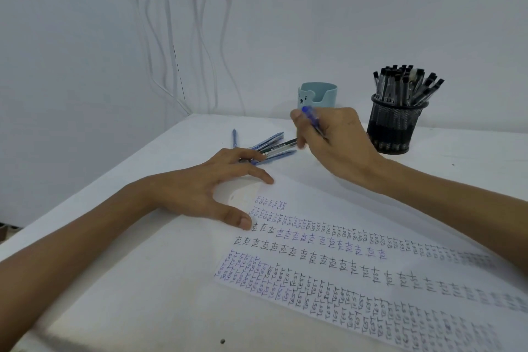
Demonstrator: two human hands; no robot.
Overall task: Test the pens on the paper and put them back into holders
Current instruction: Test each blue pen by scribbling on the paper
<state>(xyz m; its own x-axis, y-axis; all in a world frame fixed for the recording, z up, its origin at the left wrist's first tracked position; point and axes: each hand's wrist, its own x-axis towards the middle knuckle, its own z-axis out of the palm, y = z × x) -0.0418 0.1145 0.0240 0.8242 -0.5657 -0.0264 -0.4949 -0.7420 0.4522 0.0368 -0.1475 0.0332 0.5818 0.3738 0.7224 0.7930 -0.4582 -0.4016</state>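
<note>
paper [371,280] under left hand [205,188], blue pen [313,120] in right hand [334,143]

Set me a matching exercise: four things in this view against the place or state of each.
Things
1. blue pen
2. black mesh holder
3. teal bear-face holder
4. left hand

Places or states
A. packed with black-capped pens
B. gripped in the right hand
C. open, resting at the corner of the paper
D. behind the right hand, no pens showing above its rim

Pairs: 1-B, 2-A, 3-D, 4-C
</note>
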